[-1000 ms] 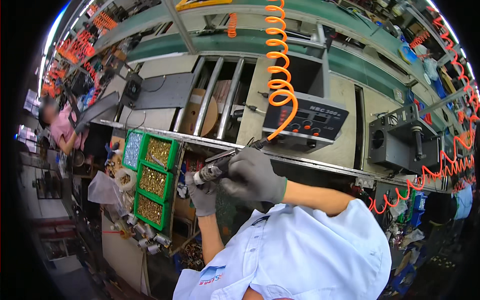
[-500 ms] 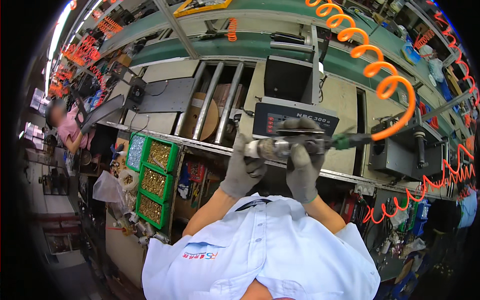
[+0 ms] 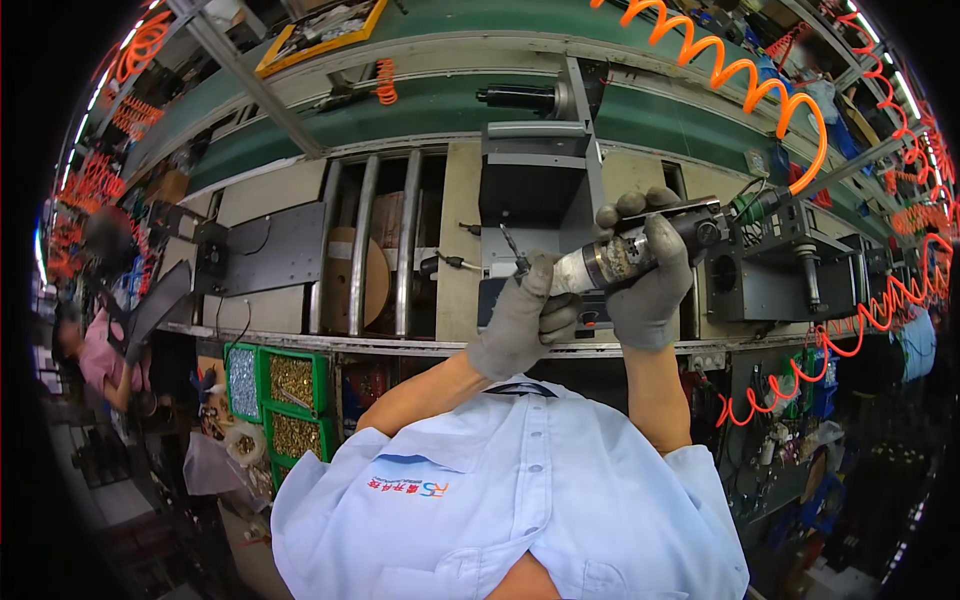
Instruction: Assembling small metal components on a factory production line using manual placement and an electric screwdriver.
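Note:
A grey-gloved right hand, my right hand [image 3: 652,290], is wrapped round the body of an air-driven screwdriver [image 3: 622,258]. The tool is held above the workbench, its nose pointing left and slightly down, with an orange coiled hose [image 3: 800,120] running from its rear. My left hand [image 3: 525,318], also gloved, is closed at the pale nose end of the tool. A thin dark bit [image 3: 514,248] sticks up by the left thumb; whether the fingers pinch it is hidden. Behind the hands stands an open dark metal case [image 3: 530,195], its front panel mostly covered by them.
Green bins [image 3: 297,385] of brass-coloured and silvery fasteners stand at the left. Metal rollers [image 3: 362,240] and a flat dark panel [image 3: 275,250] lie along the bench. Another dark case [image 3: 775,285] sits at the right. A person in pink [image 3: 100,350] works at the far left.
My view has shifted, so the bench things appear further left. The screwdriver and right hand have moved right, and the tool now tilts nose-down. A thin bit now shows by my left hand.

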Available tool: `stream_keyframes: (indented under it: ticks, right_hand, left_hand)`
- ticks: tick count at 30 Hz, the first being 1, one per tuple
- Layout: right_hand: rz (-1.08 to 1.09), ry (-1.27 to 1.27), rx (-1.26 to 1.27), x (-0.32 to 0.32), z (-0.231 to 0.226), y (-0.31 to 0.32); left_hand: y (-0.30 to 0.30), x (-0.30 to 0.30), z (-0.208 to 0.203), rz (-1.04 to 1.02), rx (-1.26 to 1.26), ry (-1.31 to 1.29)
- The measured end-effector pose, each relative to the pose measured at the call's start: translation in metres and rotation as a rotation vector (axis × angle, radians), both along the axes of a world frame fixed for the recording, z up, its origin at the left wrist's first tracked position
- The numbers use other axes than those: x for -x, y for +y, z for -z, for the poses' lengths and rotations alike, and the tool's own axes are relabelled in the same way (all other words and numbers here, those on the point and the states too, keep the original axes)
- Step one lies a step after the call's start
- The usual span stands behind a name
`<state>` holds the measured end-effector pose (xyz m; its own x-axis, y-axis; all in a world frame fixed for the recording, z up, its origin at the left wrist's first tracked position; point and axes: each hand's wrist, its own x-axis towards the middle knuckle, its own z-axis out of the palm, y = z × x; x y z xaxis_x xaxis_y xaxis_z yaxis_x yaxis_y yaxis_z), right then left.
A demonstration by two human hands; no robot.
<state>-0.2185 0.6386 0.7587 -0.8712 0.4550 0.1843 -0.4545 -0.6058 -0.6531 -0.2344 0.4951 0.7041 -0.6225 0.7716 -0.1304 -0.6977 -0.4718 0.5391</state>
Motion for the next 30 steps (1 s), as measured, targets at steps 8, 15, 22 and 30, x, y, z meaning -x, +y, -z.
stream_keyframes:
  ticks: [8, 15, 22, 30]
  right_hand:
    - [-0.167, -0.029, 0.265, 0.04, -0.007, 0.074]
    - [-0.285, 0.009, 0.229, 0.051, -0.001, 0.158]
    - [-0.339, -0.136, 0.183, 0.053, 0.018, 0.208]
    - [-0.402, -0.175, 0.227, 0.058, 0.028, 0.231]
  left_hand:
    - [0.028, 0.028, 0.002, 0.095, -0.109, -0.074]
    - [0.058, 0.041, 0.007, -0.103, 0.042, -0.096]
    - [0.095, 0.037, -0.006, -0.285, 0.356, -0.031]
    - [0.117, 0.052, 0.0, -0.221, 0.156, 0.024]
